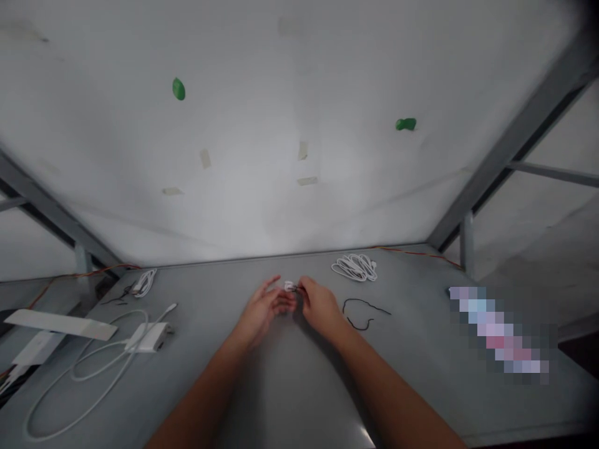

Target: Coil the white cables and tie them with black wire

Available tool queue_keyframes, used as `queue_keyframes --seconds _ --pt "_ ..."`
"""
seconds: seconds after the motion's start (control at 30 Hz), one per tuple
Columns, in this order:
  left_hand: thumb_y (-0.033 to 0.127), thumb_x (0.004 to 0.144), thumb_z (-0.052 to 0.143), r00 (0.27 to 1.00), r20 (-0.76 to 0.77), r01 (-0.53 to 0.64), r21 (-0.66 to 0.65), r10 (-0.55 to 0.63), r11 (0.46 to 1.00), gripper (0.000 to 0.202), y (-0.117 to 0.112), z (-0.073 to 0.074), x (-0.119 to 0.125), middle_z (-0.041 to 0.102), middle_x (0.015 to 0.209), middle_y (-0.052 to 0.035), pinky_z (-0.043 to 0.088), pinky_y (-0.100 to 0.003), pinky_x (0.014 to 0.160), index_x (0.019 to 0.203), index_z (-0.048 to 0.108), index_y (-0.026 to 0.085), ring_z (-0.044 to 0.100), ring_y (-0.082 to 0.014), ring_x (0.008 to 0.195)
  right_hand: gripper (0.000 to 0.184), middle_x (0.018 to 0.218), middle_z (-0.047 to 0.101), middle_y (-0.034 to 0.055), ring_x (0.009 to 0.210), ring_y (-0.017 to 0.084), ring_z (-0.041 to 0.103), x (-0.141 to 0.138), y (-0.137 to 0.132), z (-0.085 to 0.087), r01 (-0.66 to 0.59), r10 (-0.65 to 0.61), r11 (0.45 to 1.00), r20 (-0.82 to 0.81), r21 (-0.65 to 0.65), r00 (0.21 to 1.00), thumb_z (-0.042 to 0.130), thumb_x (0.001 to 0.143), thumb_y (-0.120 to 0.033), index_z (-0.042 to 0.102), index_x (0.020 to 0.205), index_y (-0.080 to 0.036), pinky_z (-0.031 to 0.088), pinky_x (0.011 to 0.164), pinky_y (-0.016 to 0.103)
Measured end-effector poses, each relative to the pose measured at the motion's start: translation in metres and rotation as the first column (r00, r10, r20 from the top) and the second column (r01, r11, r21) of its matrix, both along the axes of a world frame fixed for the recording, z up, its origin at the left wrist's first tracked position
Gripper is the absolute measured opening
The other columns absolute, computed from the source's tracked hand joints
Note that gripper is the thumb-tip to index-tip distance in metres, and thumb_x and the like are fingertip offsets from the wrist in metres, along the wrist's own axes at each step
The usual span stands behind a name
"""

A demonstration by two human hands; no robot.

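The counter point(210, 293) lies bare in the lower middle of the frame, and its back edge meets the white wall just above the hands. At centre, the right hand point(319, 307) pinches a small white bundle point(290, 286) in its fingers. The left hand point(266, 310) meets it with fingers half curled, its grip unclear. The bundle is too small and blurred to tell which way it lies. A black wire point(362, 312) lies just to the right.

Grey table point(210, 299) is carrying: white cable bundle point(355, 267) lying far right, black wire point(362, 312) nearer, white adapter point(148, 337) sitting left.
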State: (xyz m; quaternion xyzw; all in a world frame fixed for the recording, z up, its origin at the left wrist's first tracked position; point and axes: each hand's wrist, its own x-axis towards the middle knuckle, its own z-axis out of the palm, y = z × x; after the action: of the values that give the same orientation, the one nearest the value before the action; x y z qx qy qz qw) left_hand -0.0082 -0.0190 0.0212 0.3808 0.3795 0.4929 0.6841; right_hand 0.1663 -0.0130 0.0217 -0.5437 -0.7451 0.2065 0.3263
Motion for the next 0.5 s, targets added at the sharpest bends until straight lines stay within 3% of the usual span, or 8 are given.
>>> queue_keyframes --seconds 0.1,0.17,0.27,0.37,0.43,0.5 --pt "0.049 0.088 0.076 0.995 -0.044 -0.078 0.226 0.090 0.971 0.068 0.000 0.005 -0.004 0.077 0.117 -0.0135 0.048 -0.046 0.109 0.143 0.049 0.019 0.070 -0.0272 0.118 0.015 0.088 0.066 0.0050 0.074 0.018 0.054 0.002 -0.003 0.007 -0.083 0.082 0.996 -0.040 -0.019 0.996 0.047 0.093 -0.012 0.058 0.088 -0.021 0.033 0.069 0.029" --pt "0.048 0.090 0.074 0.977 -0.198 -0.004 0.366 0.082 0.930 0.066 -0.004 0.009 -0.005 0.071 0.133 -0.0149 0.039 -0.047 0.118 0.145 0.049 0.021 0.061 -0.0283 0.133 0.014 0.082 0.065 0.0020 0.074 0.018 0.054 0.004 -0.004 0.012 -0.184 0.173 0.982 -0.182 -0.046 0.968 0.048 0.093 -0.015 0.056 0.085 -0.022 0.035 0.069 0.028" --pt "0.042 0.084 0.081 0.896 -0.442 0.190 0.480 0.049 0.856 0.067 -0.012 0.013 -0.004 0.062 0.146 -0.0150 0.035 -0.045 0.121 0.142 0.056 0.022 0.053 -0.0306 0.140 0.015 0.080 0.064 0.0002 0.074 0.017 0.054 0.005 -0.004 0.016 -0.275 0.237 0.960 -0.361 -0.056 0.902 0.049 0.094 -0.019 0.054 0.081 -0.022 0.037 0.070 0.028" --pt "0.044 0.084 0.080 0.854 -0.517 0.238 0.484 0.056 0.842 0.054 -0.014 0.011 0.001 0.068 0.133 -0.0126 0.047 -0.040 0.108 0.130 0.064 0.022 0.063 -0.0289 0.124 0.013 0.084 0.067 0.0013 0.077 0.018 0.057 0.006 -0.005 0.016 -0.271 0.239 0.962 -0.355 -0.040 0.903 0.050 0.094 -0.020 0.059 0.085 -0.022 0.038 0.071 0.028" --pt "0.052 0.091 0.070 0.872 -0.484 0.162 0.430 0.075 0.888 0.037 -0.010 0.006 0.004 0.074 0.108 -0.0083 0.055 -0.035 0.087 0.112 0.066 0.021 0.070 -0.0233 0.098 0.013 0.086 0.069 0.0025 0.077 0.018 0.058 0.005 -0.007 0.016 -0.262 0.247 0.965 -0.268 -0.021 0.931 0.050 0.094 -0.018 0.061 0.089 -0.022 0.038 0.071 0.028" --pt "0.061 0.092 0.063 0.913 -0.407 0.092 0.309 0.044 0.947 0.041 -0.006 0.000 0.007 0.070 0.085 -0.0032 0.054 -0.030 0.066 0.100 0.062 0.021 0.066 -0.0186 0.073 0.013 0.087 0.069 0.0039 0.076 0.018 0.057 0.005 -0.009 0.016 -0.248 0.245 0.969 -0.125 -0.008 0.961 0.050 0.094 -0.017 0.062 0.091 -0.021 0.036 0.069 0.028"
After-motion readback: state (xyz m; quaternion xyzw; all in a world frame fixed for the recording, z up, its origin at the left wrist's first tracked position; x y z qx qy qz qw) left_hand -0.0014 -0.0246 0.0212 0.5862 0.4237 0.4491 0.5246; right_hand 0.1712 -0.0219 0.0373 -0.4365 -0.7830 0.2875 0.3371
